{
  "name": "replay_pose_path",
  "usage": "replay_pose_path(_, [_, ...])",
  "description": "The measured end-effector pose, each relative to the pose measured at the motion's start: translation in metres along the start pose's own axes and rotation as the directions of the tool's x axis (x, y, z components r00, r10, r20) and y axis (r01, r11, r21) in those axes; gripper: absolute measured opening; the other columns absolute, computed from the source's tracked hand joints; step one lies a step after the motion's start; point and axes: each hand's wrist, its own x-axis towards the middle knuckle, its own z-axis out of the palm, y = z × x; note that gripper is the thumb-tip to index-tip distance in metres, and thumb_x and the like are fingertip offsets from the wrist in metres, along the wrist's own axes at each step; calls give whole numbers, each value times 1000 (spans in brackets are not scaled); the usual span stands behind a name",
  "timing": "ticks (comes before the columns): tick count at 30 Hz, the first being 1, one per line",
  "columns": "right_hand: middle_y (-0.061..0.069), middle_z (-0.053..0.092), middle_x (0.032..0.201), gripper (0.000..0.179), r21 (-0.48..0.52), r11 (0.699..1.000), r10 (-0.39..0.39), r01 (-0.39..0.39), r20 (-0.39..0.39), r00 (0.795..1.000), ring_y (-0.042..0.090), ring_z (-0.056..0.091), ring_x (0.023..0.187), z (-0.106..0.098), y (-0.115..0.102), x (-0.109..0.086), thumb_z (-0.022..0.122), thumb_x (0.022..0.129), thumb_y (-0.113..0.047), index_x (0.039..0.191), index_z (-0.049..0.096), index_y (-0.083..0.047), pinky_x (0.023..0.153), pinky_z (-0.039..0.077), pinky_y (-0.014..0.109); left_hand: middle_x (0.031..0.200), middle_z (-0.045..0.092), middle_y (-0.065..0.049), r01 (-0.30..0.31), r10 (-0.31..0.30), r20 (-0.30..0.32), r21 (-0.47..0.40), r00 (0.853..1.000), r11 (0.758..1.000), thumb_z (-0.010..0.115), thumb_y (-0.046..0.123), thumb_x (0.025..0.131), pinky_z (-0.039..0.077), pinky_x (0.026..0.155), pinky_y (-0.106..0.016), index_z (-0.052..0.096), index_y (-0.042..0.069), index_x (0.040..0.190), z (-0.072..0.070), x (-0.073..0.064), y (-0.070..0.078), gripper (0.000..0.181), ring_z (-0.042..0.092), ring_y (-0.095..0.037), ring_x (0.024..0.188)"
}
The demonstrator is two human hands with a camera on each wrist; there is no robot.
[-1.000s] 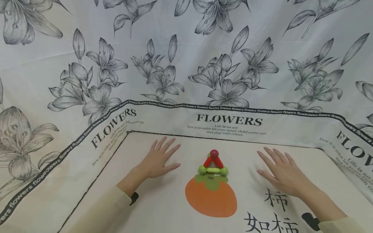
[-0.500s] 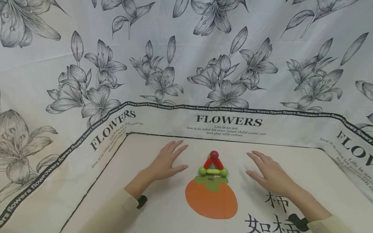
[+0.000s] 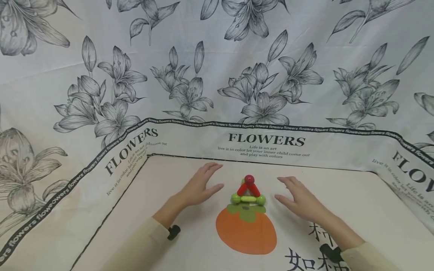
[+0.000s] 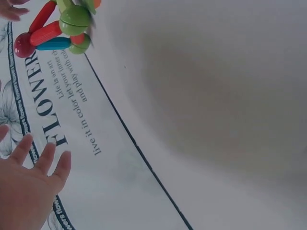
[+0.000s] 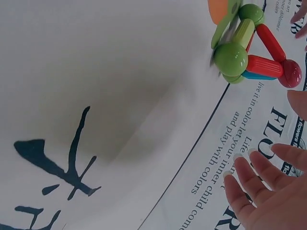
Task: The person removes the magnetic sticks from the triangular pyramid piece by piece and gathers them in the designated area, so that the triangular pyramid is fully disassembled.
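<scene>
A small pyramid of magnetic rods and balls (image 3: pixel 248 198) stands on the table, just above a printed orange persimmon (image 3: pixel 246 233). Its top ball is red, its base balls green; the rods are red, lime and, in the wrist views, blue. My left hand (image 3: pixel 200 190) hovers to its left, apart from it, fingers relaxed and holding nothing. On the other side my right hand (image 3: pixel 300 199) hovers likewise, thumb and fingers spread towards the pyramid without touching. Both wrist views show spread fingers on the left hand (image 4: pixel 24 191) and right hand (image 5: pixel 268 196).
White cloth with printed text covers the table (image 3: pixel 162 237). A flower-patterned curtain (image 3: pixel 210 90) rises behind it and at both sides. Black printed characters (image 3: pixel 301 259) lie at the front right, partly under my right arm. Each wrist wears a black strap (image 3: pixel 174 232).
Both hands have moved inward, towards the pyramid from either side, and their fingers have drawn closer together. The pyramid has stayed in place.
</scene>
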Motion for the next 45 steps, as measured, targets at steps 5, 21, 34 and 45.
replay_pose_path(5, [21,57,136,58,56,998,-3,2,9,1000,39,62,115,8,-6,7,71,97,-31,143,51,-1,91,56,54,155,43,-4,26,-27,-7,-74,1000,997,65,39,101,40,115,-43,40,19,156,7,7,1,64,44,-21,141])
replay_pose_path(21, [19,65,123,45,184,983,-9,4,27,1000,31,64,104,31,-13,25,74,93,-19,131,61,0,86,58,47,140,56,-6,14,-16,-3,-236,1000,972,64,32,102,52,98,-38,53,14,145,26,27,10,48,59,-24,120])
replay_pose_path(34, [15,71,112,36,228,973,35,-37,16,999,20,65,89,40,-24,39,77,92,-16,121,68,2,75,57,30,131,61,-7,-30,38,21,-300,999,954,66,29,101,57,90,-31,61,9,135,46,54,27,39,65,-19,109])
replay_pose_path(45, [3,73,93,15,271,962,28,-33,24,999,15,64,77,45,-25,50,76,92,-12,106,76,-5,66,55,24,114,67,-3,-40,55,34,-342,998,939,68,23,100,55,81,-18,70,7,120,56,67,39,26,64,-8,94])
